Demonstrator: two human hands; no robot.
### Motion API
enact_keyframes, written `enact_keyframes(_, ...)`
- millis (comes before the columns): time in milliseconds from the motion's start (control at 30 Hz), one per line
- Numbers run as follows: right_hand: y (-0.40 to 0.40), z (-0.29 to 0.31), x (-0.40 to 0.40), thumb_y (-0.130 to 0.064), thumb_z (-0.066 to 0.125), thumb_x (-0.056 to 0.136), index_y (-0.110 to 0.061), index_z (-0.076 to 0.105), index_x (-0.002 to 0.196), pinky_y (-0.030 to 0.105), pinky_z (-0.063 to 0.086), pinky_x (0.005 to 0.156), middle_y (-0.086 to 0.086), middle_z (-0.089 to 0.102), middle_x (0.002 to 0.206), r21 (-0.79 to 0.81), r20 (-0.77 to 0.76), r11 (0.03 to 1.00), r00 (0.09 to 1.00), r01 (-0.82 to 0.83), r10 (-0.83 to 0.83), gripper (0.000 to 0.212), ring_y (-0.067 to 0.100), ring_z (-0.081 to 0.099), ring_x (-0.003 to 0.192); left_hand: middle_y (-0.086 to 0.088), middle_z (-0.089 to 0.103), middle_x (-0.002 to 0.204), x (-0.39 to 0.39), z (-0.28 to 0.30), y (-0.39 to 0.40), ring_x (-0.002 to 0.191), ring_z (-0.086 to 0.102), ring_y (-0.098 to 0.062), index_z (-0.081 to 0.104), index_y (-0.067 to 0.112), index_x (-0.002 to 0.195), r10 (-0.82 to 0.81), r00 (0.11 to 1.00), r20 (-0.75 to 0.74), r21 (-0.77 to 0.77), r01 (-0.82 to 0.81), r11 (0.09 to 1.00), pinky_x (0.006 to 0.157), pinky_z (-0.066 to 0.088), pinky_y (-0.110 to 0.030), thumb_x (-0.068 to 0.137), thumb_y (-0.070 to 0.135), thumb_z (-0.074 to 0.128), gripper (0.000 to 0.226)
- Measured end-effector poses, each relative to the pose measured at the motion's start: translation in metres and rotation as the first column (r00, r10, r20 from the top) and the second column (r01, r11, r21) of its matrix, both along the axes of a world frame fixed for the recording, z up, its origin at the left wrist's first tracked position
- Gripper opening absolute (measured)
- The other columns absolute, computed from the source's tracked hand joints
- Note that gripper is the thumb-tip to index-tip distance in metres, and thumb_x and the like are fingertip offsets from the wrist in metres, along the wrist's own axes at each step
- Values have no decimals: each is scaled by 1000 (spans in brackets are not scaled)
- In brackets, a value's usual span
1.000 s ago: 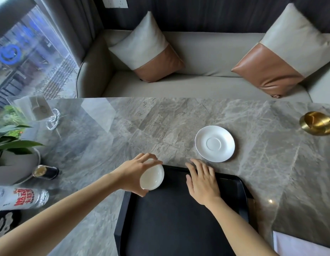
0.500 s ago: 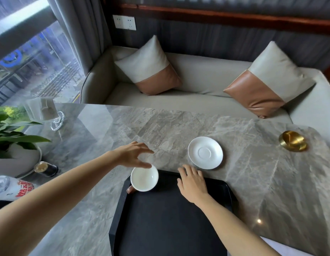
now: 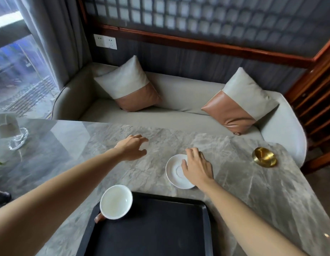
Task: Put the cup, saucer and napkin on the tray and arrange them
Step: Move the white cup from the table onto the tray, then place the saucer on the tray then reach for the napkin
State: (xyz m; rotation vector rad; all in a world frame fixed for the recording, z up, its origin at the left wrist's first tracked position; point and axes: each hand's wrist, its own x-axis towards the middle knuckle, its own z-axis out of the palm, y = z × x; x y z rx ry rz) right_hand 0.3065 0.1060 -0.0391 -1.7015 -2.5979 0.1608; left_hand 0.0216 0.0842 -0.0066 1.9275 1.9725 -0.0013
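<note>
A white cup [image 3: 116, 201] with a brown handle stands in the far left corner of the black tray [image 3: 153, 228] near me. The white saucer [image 3: 176, 171] lies on the marble table just beyond the tray. My right hand [image 3: 196, 166] rests on the saucer's right side, thumb on its top and fingers curled over its far rim. My left hand [image 3: 132, 147] hovers over the bare table left of the saucer, fingers apart and holding nothing. No napkin shows in this view.
A gold dish [image 3: 264, 157] sits near the table's right edge. A clear glass stand [image 3: 12, 132] holding a card is at the far left. Beyond the table is a grey sofa [image 3: 179, 100] with two cushions.
My left hand let go of the cup on the tray and moved forward over the table. My right hand left the tray and reached onto the saucer. The view tilted upward.
</note>
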Motion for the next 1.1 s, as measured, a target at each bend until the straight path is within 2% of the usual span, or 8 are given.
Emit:
enact_keyframes(300, 38, -31, 29, -60, 60, 85, -18, 39, 134, 35, 40, 72, 8, 44, 132, -296, 46, 903, 949, 313, -313, 69, 31, 56, 118, -14, 57, 137, 62, -49, 42, 113, 64, -35, 41, 14, 144, 230, 960, 160, -207, -195, 959, 91, 57, -43, 90, 33, 62, 61)
enact_keyframes(367, 41, -41, 32, -64, 68, 74, -18, 39, 131, 35, 45, 76, 8, 44, 130, -389, 85, 850, 933, 355, -350, 79, 31, 57, 115, -16, 53, 137, 77, -58, 48, 98, 70, -36, 36, 11, 145, 269, 946, 182, -338, -197, 920, 72, 63, -43, 90, 33, 64, 66)
enact_keyframes(467, 45, -53, 36, -58, 78, 63, -18, 36, 133, 41, 55, 85, 10, 40, 133, -527, 57, 783, 933, 331, -356, 90, 31, 55, 115, -17, 47, 139, 96, -69, 53, 100, 69, -35, 30, 10, 148, 270, 938, 217, -433, -155, 888, 71, 65, -45, 87, 30, 71, 76)
enact_keyframes(533, 46, -56, 37, -51, 82, 59, -19, 32, 135, 45, 61, 74, 7, 40, 130, -612, -5, 737, 930, 287, -366, 96, 29, 57, 109, -17, 45, 139, 106, -75, 56, 101, 68, -35, 30, 10, 147, 256, 935, 243, -458, -122, 881, 68, 64, -44, 83, 23, 77, 80)
enact_keyframes(667, 44, -60, 36, -21, 75, 69, -19, 27, 133, 45, 65, 61, 10, 51, 112, -701, -60, 670, 916, 244, -396, 80, 26, 65, 84, -18, 45, 131, 121, -78, 55, 94, 59, -29, 31, 14, 146, 216, 951, 222, -464, -92, 881, 52, 60, -32, 74, 6, 81, 88)
enact_keyframes(767, 40, -59, 37, -8, 70, 75, -16, 26, 133, 41, 62, 59, 15, 51, 118, -711, -104, 664, 899, 232, -425, 73, 30, 64, 90, -21, 50, 126, 127, -79, 52, 97, 61, -32, 29, 14, 147, 165, 967, 195, -446, -63, 893, 65, 62, -38, 72, 2, 80, 91)
enact_keyframes(933, 25, -49, 49, -7, 75, 74, -20, 31, 129, 53, 64, 72, 8, 50, 119, -729, -179, 647, 850, 223, -495, 71, 29, 59, 103, -21, 47, 127, 132, -69, 43, 79, 60, -26, 26, 19, 150, 178, 958, 226, -457, -58, 888, 39, 50, -25, 74, -4, 75, 92)
enact_keyframes(1100, 2, -30, 61, -8, 77, 74, -23, 34, 125, 42, 65, 67, 6, 48, 120, -736, -226, 639, 809, 223, -543, 68, 26, 56, 108, -21, 50, 128, 139, -50, 25, 95, 58, -30, 24, 21, 152, 118, 970, 211, -422, -19, 907, 46, 45, -26, 75, -1, 75, 95)
